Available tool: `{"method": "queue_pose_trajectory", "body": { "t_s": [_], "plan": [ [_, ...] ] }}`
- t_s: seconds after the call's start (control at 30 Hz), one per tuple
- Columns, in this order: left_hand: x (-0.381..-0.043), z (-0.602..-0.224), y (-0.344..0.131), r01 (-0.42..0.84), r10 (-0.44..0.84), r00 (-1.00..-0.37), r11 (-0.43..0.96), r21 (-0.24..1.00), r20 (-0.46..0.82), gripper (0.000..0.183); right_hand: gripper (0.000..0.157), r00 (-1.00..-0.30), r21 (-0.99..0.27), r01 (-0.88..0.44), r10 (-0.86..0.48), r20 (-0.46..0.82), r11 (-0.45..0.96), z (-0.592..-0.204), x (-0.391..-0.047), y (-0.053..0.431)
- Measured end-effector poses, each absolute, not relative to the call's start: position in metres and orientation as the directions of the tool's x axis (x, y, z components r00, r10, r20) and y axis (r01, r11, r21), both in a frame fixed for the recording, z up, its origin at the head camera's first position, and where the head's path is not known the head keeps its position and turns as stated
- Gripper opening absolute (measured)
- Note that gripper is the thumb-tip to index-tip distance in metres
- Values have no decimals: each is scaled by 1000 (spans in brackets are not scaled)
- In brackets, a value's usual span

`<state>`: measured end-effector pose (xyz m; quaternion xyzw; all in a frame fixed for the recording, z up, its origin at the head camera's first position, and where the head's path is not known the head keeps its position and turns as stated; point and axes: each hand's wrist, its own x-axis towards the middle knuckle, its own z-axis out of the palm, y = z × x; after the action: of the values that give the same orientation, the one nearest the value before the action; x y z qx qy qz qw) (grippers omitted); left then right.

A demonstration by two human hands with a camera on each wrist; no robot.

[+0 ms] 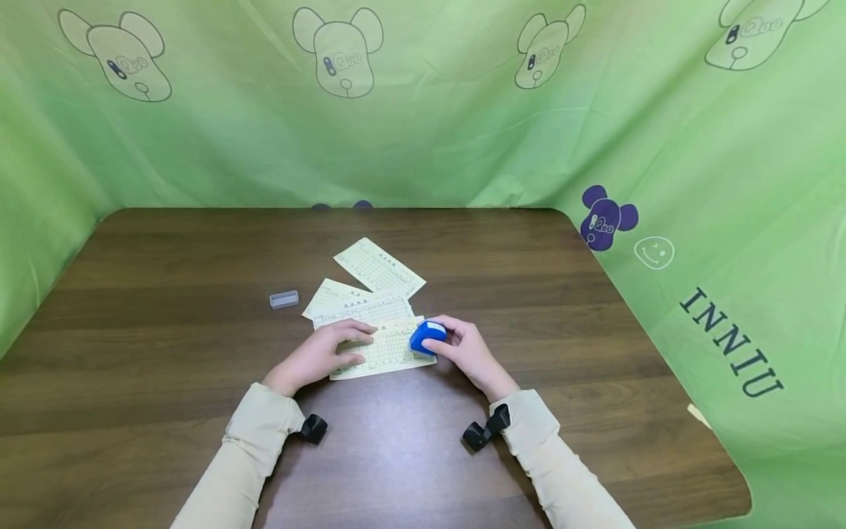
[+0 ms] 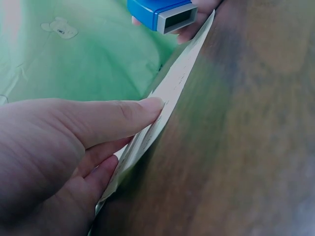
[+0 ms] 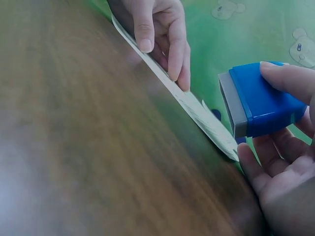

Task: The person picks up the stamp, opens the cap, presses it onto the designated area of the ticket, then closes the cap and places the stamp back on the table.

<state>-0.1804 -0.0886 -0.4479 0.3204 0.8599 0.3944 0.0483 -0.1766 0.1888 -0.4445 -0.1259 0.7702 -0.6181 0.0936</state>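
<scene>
In the head view my right hand (image 1: 468, 351) grips a blue self-inking stamp (image 1: 426, 338) over the right end of the nearest printed form (image 1: 386, 356). The right wrist view shows the stamp (image 3: 268, 101) pinched between thumb and fingers, its grey-framed face raised above the paper. My left hand (image 1: 325, 351) rests on the left part of that form. Its thumb (image 2: 123, 113) lies straight along the paper in the left wrist view, the other fingertips partly hidden behind it.
Behind the nearest form lie other printed slips (image 1: 380, 266), overlapping in a loose fan. A small clear plastic cap (image 1: 284, 299) sits to their left. The brown wooden table (image 1: 198, 257) meets a green printed curtain (image 1: 429, 147) at the back and sides.
</scene>
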Motion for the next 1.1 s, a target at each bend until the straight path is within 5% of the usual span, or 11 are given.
{"method": "queue_pose_trajectory", "body": {
  "t_s": [1.1],
  "plan": [
    [-174, -448, -91, 516, 597, -784, 474, 713, 170, 31, 28, -891, -907, -309, -422, 169, 288, -449, -163, 193]
  ]
}}
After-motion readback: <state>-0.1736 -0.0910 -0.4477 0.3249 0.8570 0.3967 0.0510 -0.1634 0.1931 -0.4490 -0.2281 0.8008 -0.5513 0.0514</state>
